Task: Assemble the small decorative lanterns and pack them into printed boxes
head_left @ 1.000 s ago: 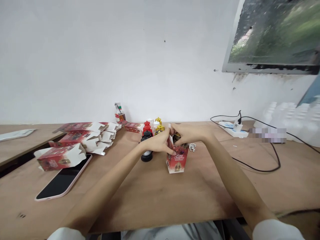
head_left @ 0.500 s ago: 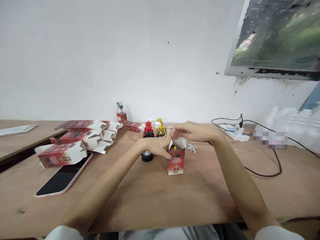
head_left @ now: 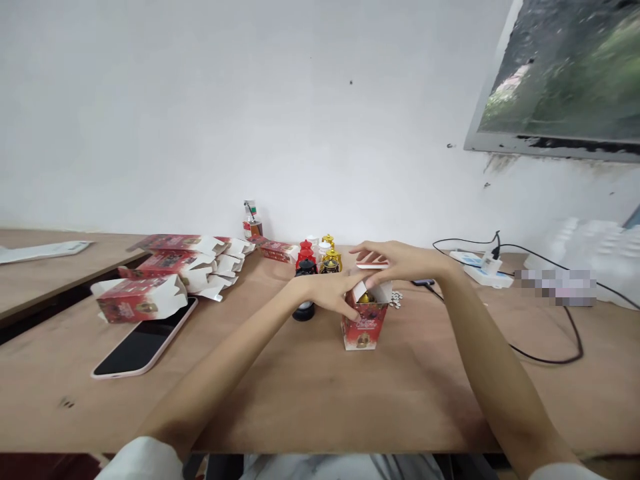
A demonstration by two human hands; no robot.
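Note:
A red and white cardboard box (head_left: 364, 330) stands upright on the table, its top uncovered. Inside it shows the gold top of a small lantern (head_left: 367, 298). My left hand (head_left: 325, 291) grips the box's left side, thumb across the front. My right hand (head_left: 403, 262) is closed around the raised lid flap (head_left: 373, 265) at the back, fingers behind and thumb in front. Left of the box, partly hidden by my left hand, are a black lantern (head_left: 305, 268), red lanterns (head_left: 306, 251) and gold lanterns (head_left: 331, 256).
Several opened red boxes (head_left: 140, 300) lie at the left beside a phone (head_left: 145, 347). Small silvery discs (head_left: 396, 299) lie behind the box. A power strip (head_left: 487, 272) with a black cable (head_left: 550, 361) sits at the right. A bottle (head_left: 253, 223) stands by the wall.
The lid flap now shows bent over under my right hand, whose fingers have spread further around it. My left hand keeps its hold on the box. The whole view has shifted slightly.

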